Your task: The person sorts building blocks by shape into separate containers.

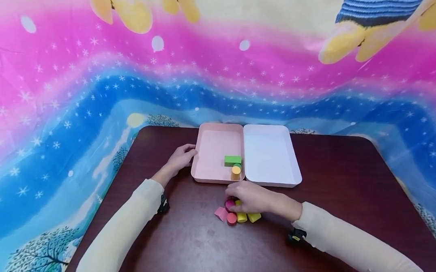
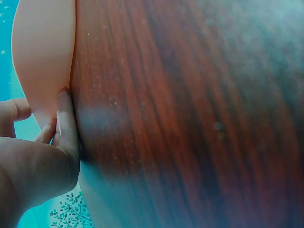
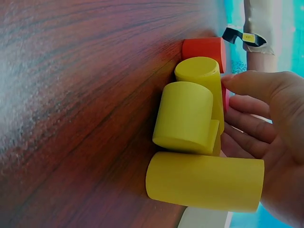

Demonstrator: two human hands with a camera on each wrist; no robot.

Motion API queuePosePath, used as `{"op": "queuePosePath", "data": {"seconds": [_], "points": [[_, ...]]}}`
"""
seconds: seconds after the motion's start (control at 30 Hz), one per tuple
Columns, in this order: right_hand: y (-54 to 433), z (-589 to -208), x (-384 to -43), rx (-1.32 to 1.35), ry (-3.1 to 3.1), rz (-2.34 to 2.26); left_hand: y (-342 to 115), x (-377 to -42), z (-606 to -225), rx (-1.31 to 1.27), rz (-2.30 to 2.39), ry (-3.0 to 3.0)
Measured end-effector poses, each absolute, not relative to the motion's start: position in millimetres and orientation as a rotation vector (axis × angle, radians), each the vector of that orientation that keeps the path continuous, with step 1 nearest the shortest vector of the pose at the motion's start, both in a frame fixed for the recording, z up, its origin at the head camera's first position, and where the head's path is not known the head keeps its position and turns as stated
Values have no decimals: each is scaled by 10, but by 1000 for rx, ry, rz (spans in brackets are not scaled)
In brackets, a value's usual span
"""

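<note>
My left hand [image 1: 182, 157] holds the left wall of a pink tray [image 1: 212, 146]; in the left wrist view its fingers [image 2: 67, 118] lie along the tray's outer side, with the thumb across the rim. Just in front of the trays, my right hand [image 1: 251, 196] reaches over a small group of blocks. Its thumb and fingers are round a magenta cylinder [image 1: 230, 205], mostly hidden behind yellow blocks in the right wrist view. Beside it are a pink block [image 1: 220, 213], a red cylinder [image 1: 232, 219] and several yellow blocks [image 3: 204, 182].
Inside the pink tray, near its right front corner, are a green rectangular block [image 1: 232, 161], an orange-yellow cylinder [image 1: 236, 172] and another green piece behind it. A white tray [image 1: 271, 154] stands against its right side. Both rest on a dark wooden table [image 1: 171, 243] before a patterned cloth.
</note>
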State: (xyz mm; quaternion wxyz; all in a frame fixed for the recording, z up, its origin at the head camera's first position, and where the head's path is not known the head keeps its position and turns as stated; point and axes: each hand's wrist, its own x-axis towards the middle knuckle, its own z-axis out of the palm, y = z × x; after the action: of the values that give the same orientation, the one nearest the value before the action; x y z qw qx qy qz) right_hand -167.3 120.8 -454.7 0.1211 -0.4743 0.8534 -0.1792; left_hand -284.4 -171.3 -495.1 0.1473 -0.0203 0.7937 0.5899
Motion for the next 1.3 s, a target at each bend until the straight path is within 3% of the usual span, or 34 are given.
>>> {"op": "queuePosePath", "data": {"seconds": [1.3], "points": [[1230,-4566,-1668,-1386,2470,-522,-1685,-2834,-4968,-59,1664,2331]]}}
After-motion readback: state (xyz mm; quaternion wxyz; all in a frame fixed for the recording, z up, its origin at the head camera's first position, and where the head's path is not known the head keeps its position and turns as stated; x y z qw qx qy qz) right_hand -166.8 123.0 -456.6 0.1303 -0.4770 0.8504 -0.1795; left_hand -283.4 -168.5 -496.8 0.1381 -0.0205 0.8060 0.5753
